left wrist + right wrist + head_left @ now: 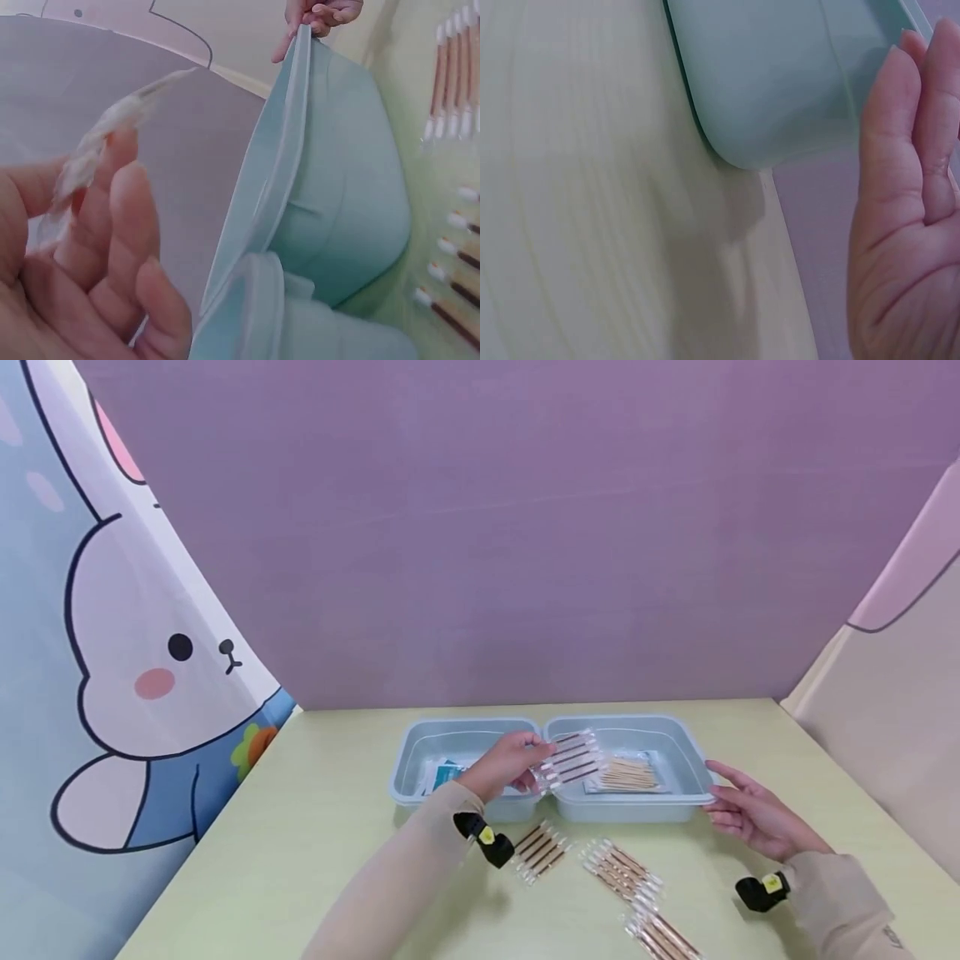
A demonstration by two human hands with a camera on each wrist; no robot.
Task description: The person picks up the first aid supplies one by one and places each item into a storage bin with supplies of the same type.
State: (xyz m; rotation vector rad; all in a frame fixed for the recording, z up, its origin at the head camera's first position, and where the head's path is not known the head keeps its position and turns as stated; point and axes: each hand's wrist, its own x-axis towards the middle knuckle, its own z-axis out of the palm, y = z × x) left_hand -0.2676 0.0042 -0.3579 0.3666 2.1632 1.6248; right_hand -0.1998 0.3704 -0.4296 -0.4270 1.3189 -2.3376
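My left hand (512,764) pinches a clear packet of cotton swabs (573,758) with dark sticks, holding it over the near left part of the right plastic bin (622,811). In the left wrist view this packet (97,139) is edge-on between thumb and fingers. My right hand (761,818) holds that bin's rim at its right end, one digit over the rim and the others against the outer wall. Inside the bin lies a packet of wooden-stick swabs (628,774). The left bin (468,723) contains blue-and-white packets (447,772), partly hidden by my left hand.
Several swab packs lie on the pale table before the bins: a dark-stick pack (542,852), a brown-stick pack (621,870) and another (660,935) near the bottom edge. A purple backdrop (525,543) rises behind the table, with a rabbit-print cloth (150,610) at left.
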